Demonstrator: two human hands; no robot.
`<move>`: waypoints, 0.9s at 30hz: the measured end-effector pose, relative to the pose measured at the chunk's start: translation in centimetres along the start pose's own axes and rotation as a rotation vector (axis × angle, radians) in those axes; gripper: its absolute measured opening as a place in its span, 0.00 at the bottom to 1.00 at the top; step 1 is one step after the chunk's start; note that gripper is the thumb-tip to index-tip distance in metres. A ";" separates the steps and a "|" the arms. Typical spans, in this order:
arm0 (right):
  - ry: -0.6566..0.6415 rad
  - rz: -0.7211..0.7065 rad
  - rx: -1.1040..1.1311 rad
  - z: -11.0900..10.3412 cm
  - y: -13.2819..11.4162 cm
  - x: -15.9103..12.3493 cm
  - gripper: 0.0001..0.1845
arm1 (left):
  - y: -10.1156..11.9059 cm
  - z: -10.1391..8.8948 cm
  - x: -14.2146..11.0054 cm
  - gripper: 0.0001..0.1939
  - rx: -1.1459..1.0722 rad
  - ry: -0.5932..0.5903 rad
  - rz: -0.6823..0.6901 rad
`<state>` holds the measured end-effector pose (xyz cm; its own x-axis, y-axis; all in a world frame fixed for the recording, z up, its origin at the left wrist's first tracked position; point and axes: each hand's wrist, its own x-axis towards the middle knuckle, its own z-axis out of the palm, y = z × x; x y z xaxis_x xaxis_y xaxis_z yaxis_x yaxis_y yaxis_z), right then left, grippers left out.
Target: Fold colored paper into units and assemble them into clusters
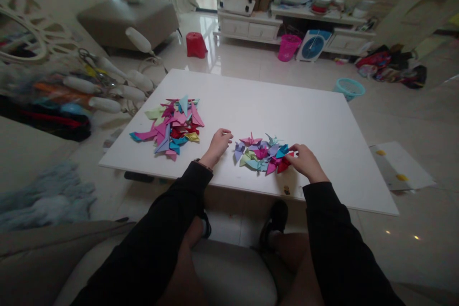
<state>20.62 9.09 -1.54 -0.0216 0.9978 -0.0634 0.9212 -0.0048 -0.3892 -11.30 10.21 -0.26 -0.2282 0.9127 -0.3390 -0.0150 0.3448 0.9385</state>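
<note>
You are sitting at a wide white bench (308, 110), and both your arms (154, 224) are stretching forward in black sleeves over its near edge. Your right hand (305, 160) is reaching in from the side, and its fingers are bending down at the right end of a paper heap; I cannot tell whether they are pinching a piece or only touching. Your left hand (216, 146) is pointing forward between two heaps, its fingers loosely curled and released, holding nothing that shows.

White surface is running beyond both heaps to the far edge, and more is spreading to the right of your right hand. The near edge is passing close below the smaller heap.

The larger heap (174, 126) is lying near the left edge, its long folded points overlapping in pink, red, green, purple, blue and yellow. The smaller heap (261, 153) is lying between your hands as loosely spread paper cranes, wings opening in lavender, pink, pale green and mint. A blue crane (282, 151) and a red piece (284, 166) are sitting right by your right fingers.
</note>
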 end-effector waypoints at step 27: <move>0.079 -0.220 0.271 -0.7 -4.6 0.0 0.06 | -1.3 -3.1 3.1 0.11 0.164 0.152 0.156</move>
<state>16.71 9.14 0.89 -0.1682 0.9789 0.1159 0.7610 0.2037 -0.6159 -15.06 11.93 -2.35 -0.3594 0.9183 -0.1658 0.1872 0.2450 0.9513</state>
